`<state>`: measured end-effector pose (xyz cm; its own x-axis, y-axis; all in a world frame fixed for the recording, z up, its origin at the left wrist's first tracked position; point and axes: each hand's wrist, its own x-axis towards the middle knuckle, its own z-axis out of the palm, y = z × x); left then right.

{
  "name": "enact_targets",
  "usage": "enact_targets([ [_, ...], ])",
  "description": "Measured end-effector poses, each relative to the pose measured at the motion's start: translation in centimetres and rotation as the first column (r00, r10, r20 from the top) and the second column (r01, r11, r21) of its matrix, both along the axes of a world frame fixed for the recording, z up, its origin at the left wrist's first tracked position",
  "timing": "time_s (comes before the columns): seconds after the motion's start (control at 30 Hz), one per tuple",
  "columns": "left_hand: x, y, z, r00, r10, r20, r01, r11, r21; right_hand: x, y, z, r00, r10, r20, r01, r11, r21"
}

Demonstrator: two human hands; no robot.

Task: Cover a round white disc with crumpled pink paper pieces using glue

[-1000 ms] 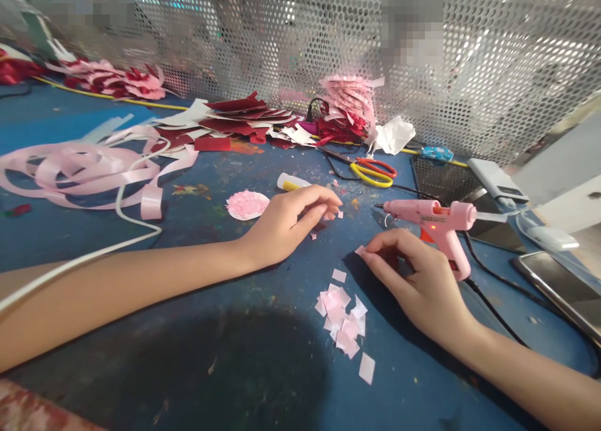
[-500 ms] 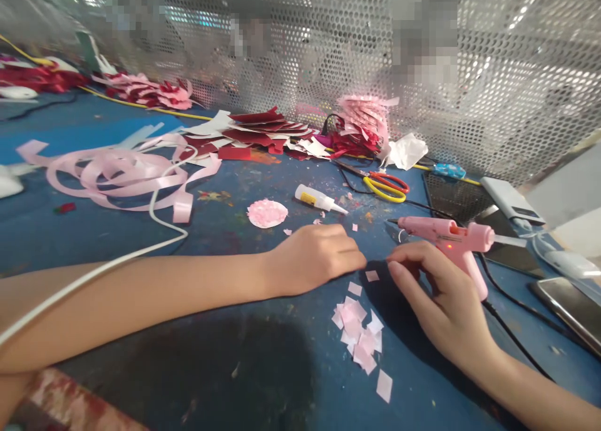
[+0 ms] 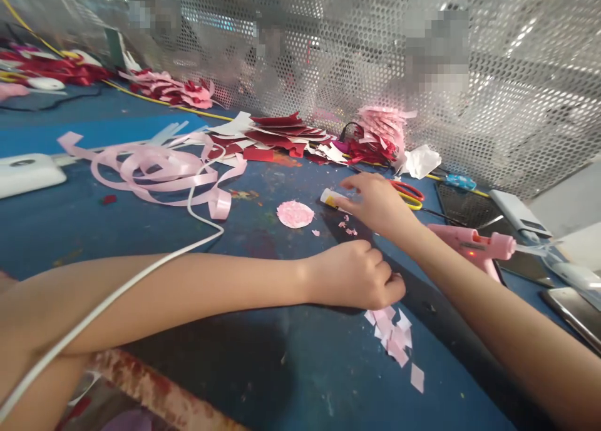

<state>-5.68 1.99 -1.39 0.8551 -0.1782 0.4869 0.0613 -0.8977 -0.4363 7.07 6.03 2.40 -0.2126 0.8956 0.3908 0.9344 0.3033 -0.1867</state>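
My right hand point(image 3: 381, 206) reaches over a small white glue bottle point(image 3: 329, 197) with a yellow label, which lies on the blue tabletop. Thumb and fingers are apart, with the thumb across the bottle's nozzle end. My left hand point(image 3: 359, 274) rests on the table, fingers curled closed; whatever they hold is hidden. Just below it lies a loose pile of pale pink paper squares point(image 3: 392, 337), partly covered by the hand. A round disc point(image 3: 295, 214) covered with pink bits lies left of the bottle, pink scraps point(image 3: 348, 229) beside it.
Right of my right arm lies a pink glue gun point(image 3: 474, 243) with a lit orange light. Scissors point(image 3: 413, 196) are partly hidden behind my wrist. Pink ribbon point(image 3: 154, 168), a white cable point(image 3: 201, 221) and stacked red-and-white pieces point(image 3: 282, 137) lie before a perforated metal screen point(image 3: 328, 55).
My right hand has moved from beside the glue gun, forward and left, to over the glue bottle. My left hand has come back towards the pink squares, its fingers curling tighter.
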Motion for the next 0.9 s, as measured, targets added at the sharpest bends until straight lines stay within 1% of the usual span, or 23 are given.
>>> enact_targets([
  [0.07,-0.1,-0.2,0.2,1.000,-0.018,-0.012,0.018,1.000,0.014,-0.5,1.6,0.0,1.000,-0.019,0.012,0.020,0.994,-0.111],
  [0.13,-0.2,-0.3,0.3,0.999,-0.041,-0.026,0.041,0.999,0.013,-0.7,2.5,-0.1,1.000,-0.022,0.003,0.022,0.982,-0.186],
  [0.27,-0.2,-0.3,0.3,0.997,-0.070,-0.032,0.070,0.998,0.004,-0.5,3.1,-0.3,0.998,0.021,-0.059,-0.035,0.967,-0.254],
  [0.33,-0.1,-0.3,0.3,0.997,-0.074,-0.026,0.074,0.997,-0.002,-0.4,3.1,-0.3,0.997,0.019,-0.071,-0.037,0.965,-0.260],
  [0.47,0.0,-0.2,0.1,0.997,-0.071,-0.018,0.071,0.997,-0.011,-0.1,3.2,-0.2,0.999,0.015,-0.046,-0.025,0.971,-0.239],
  [0.63,0.0,-0.2,0.0,0.998,-0.070,-0.011,0.070,0.997,-0.015,0.5,3.2,0.9,0.997,0.053,-0.060,-0.064,0.976,-0.209],
  [0.73,0.0,-0.2,0.1,0.998,-0.060,-0.032,0.060,0.998,-0.018,0.8,3.3,1.3,0.993,0.085,-0.077,-0.100,0.972,-0.214],
  [0.9,0.0,-0.2,0.3,0.998,-0.055,-0.029,0.054,0.998,-0.026,1.0,3.4,1.2,0.993,0.086,-0.077,-0.102,0.967,-0.232],
])
